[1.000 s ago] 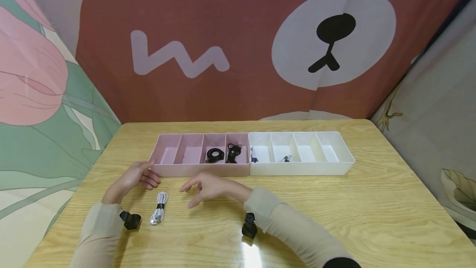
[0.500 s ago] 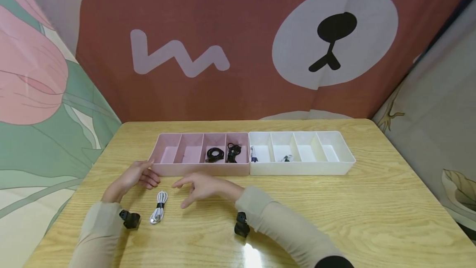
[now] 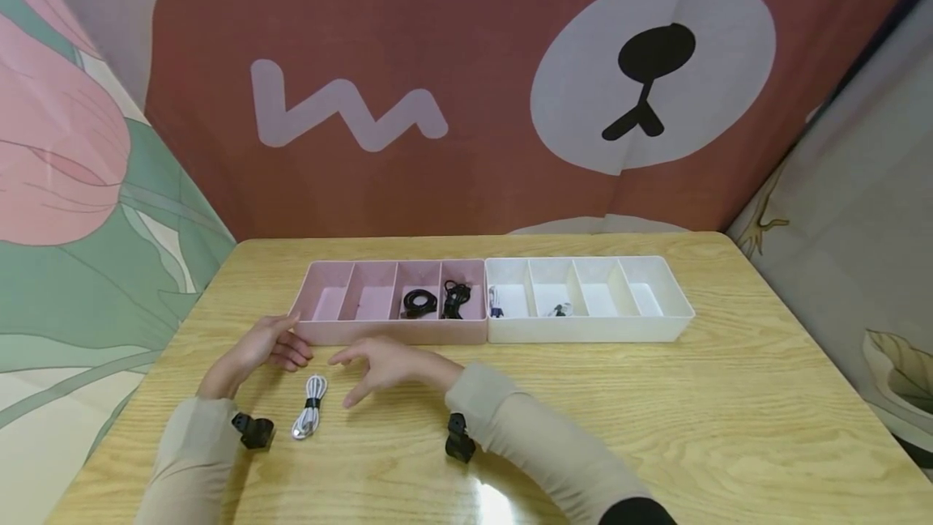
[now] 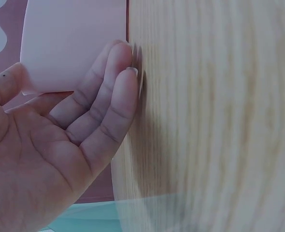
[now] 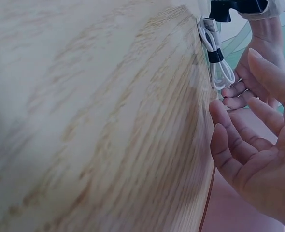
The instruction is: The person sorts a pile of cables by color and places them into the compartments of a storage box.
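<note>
**Two hands flanked a bundled white cable on the wooden bench**

A white cable (image 3: 310, 416), folded into a narrow hank and cinched at its middle by a dark band, lay flat on the pale, grainy wood of the bench (image 3: 656, 420). The left hand (image 3: 257, 351) rested on the bench just left of it, fingers relaxed and loosely extended, holding nothing; its fingertips sat close against the front wall of the pink tray (image 3: 394, 333). The right hand (image 3: 382, 364) hovered just right of the cable with fingers spread and slightly bent, gripping nothing and not touching the cable.

The pink tray was a smooth, matte plastic box with four compartments; a coiled black cable (image 3: 419, 303) filled the third from the left and a looser black cable bundle (image 3: 456, 299) the fourth. Butted against its right end stood a white tray (image 3: 590, 331) of the same shape, with small items in its two left compartments too tiny to identify.

Both beige sleeves carried small black wrist cameras. In the left wrist view only the palm, a pink wall and blurred wood grain showed; the right wrist view cut the cable's plug end off near the frame edge.
</note>
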A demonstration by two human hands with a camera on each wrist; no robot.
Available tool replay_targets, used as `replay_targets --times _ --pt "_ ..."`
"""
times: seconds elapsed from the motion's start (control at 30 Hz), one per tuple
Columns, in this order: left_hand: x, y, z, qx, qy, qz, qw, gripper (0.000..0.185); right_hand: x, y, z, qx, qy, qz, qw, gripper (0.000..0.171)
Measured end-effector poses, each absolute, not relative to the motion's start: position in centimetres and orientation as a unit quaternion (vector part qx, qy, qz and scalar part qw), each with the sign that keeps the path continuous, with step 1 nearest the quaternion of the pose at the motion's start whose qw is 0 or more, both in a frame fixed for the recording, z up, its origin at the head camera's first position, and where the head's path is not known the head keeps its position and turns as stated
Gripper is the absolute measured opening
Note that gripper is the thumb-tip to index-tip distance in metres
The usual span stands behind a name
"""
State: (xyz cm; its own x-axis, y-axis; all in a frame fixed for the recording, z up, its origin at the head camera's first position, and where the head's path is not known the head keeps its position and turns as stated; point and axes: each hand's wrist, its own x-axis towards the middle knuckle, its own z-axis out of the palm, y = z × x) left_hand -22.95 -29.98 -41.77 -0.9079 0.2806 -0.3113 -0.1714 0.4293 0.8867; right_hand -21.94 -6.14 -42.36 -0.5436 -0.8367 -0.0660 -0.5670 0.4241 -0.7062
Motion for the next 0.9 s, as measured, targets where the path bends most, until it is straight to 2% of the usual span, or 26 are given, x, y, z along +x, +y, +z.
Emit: replay_targets --times 0.3,0.67,0.9 --pt "-23.0 -30.1 -41.7 0.037 0.814 0.537 0.220 0.057 -22.3 -7.4 -42.7 -0.456 0.830 -0.261 0.188 0.066" --pt "-23.0 -30.0 -41.5 0.036 0.814 0.536 0.221 0.056 -21.7 -8.6 -42.8 -0.448 0.796 -0.315 0.257 0.067" --pt "-23.0 -30.1 -41.5 0.036 0.816 0.533 0.219 0.056 -21.7 -9.2 -42.7 -0.450 0.805 -0.283 0.263 0.073"
